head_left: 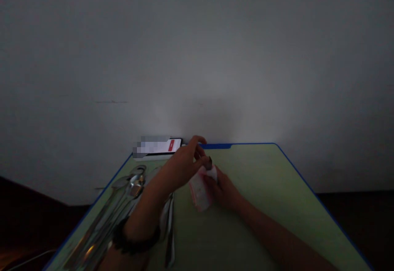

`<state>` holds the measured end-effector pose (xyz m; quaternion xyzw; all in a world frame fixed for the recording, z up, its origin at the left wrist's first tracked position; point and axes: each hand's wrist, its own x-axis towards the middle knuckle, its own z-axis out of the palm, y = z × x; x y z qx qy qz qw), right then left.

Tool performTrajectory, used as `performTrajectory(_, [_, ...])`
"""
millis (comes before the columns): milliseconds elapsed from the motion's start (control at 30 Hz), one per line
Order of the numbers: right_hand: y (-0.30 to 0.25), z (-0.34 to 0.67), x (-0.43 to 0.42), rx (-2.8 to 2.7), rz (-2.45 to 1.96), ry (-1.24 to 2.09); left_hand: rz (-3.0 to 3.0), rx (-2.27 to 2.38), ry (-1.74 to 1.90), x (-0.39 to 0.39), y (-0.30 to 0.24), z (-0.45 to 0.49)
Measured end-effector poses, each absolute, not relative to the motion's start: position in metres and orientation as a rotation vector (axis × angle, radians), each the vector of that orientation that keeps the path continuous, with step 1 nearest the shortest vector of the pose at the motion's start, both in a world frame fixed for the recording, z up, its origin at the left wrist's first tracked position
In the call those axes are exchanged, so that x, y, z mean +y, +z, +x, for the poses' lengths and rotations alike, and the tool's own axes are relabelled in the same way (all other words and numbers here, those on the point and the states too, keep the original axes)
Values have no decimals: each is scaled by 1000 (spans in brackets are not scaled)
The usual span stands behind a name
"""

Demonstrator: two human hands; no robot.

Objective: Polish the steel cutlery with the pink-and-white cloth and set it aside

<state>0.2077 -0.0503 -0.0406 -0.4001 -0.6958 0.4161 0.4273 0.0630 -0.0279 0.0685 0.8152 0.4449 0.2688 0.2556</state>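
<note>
Above the middle of the table, my right hand [223, 189] is wrapped round a folded white and pink cloth [200, 195], which hangs down to the left. A small dark rounded end [209, 163] shows at the top of the cloth; what it belongs to cannot be made out. My left hand [186, 162] reaches in from the left with a dark bead bracelet on its wrist. Its thumb is at the dark end, its forefinger is curled above, and its other fingers are partly hidden. Beneath the left forearm lie several metal spoons and ladles [135, 187].
The pale green table [261, 222] has a blue edge and stands against a grey wall [246, 58]. At its back left corner lies a phone [160, 146] with a lit screen. A long metal utensil handle [170, 238] lies right of the left forearm. The light is dim.
</note>
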Motion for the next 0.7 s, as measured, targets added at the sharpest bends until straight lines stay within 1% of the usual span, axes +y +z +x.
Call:
performTrajectory(67, [-39, 205, -52, -1790, -1060, 1031, 2272, 1224, 542, -23, 77, 57])
performTrajectory(133, [-39, 203, -54, -1834, -1105, 1010, 2351, 1280, 435, -19, 81, 53])
performTrajectory(300, [-41, 204, -53, -1896, -1103, 1016, 2443, 1267, 408, -14, 78, 46])
performTrajectory(400, [-44, 206, -53, -1875, -1091, 1041, 2465, 1197, 473, -14, 75, 48])
performTrajectory(533, [-44, 206, -54, -1763, -1107, 1047, 2475, 1103, 655, -17, 74, 57])
performTrajectory(633, [-26, 205, -45, -1728, -1174, 1019, 2433, 1067, 834, -16, 78, 60])
performTrajectory(700, [-5, 206, -33, -1822, -1146, 1045, 2380, 1111, 970, -14, 82, 58])
